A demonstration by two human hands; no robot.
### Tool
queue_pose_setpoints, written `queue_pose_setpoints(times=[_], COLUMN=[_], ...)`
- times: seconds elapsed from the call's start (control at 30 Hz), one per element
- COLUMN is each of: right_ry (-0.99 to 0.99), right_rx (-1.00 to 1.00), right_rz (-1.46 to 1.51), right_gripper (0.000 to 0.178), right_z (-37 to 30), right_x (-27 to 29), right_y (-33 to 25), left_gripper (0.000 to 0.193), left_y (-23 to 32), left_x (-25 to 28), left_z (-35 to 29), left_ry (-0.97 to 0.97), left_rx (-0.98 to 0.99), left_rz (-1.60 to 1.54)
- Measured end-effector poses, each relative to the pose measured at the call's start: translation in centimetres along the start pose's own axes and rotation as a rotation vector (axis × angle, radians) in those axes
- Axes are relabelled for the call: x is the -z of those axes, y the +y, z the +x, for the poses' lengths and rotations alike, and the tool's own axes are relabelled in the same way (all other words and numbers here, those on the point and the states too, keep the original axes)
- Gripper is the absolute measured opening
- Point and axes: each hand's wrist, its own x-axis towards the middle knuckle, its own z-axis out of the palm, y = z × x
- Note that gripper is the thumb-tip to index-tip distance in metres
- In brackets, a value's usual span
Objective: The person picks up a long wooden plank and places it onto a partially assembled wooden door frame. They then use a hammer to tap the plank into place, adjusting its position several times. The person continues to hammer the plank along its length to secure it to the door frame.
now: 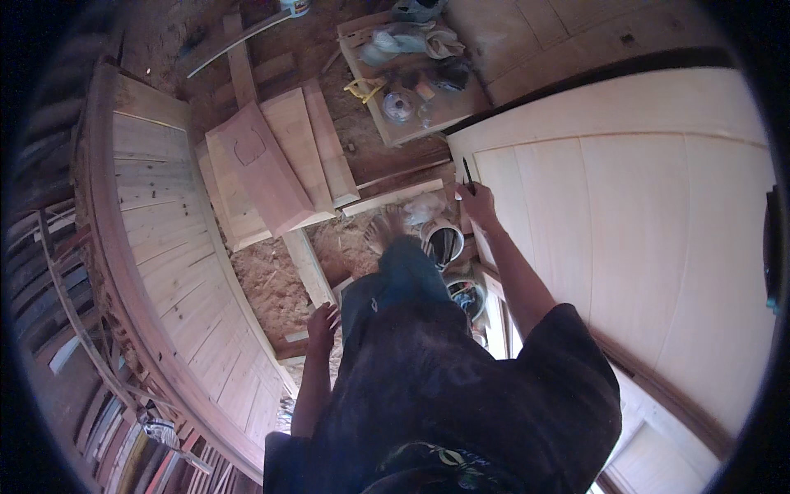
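Sawdust floor (pixel 271 284): 1 pencil (pixel 467 174), right hand (pixel 477 202).

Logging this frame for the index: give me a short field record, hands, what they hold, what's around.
setting: wood workshop, sawdust on floor
right hand: raised at the edge of a pale wooden panel, gripping a thin dark tool
left hand: hangs open, holds nothing
below right hand: open can
ahead: stacked boards
far: cluttered board with rags and tape roll

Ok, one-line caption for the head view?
Right hand holds thin dark tool at pale wooden panel; left hand hangs free.
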Motion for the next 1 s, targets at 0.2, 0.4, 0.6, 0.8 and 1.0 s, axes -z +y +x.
queue_pose_setpoints(times=[0.2,0.4,0.6,0.8,1.0], right_ry=[0.015,0.009,0.026,0.013,-0.072], right_rx=[0.21,0.247,0.318,0.241,0.216], right_rz=[-0.159,-0.372,-0.463,-0.476,-0.385], right_gripper=[0.048,0.051,0.071,0.087,0.077], right_z=[13.8,29.1,40.4,42.7,40.3], right_x=[-2.8,-9.2,-13.5,-17.0,-13.6], right_y=[-4.4,-8.2,-7.8,-8.5,-8.5], left_gripper=[0.047,0.045,0.039,0.042,0.045], left_y=[2.3,-0.6,-1.8,2.5,4.6], left_x=[-3.7,-5.7,-4.3,-7.9,-10.9], left_z=[-1.6,-1.7,-1.4,1.0,3.1], left_ry=[0.064,0.273,0.281,0.332,0.233], left_rx=[-0.136,0.099,0.196,0.161,0.112], left_rz=[0.087,0.003,0.03,0.143,0.12])
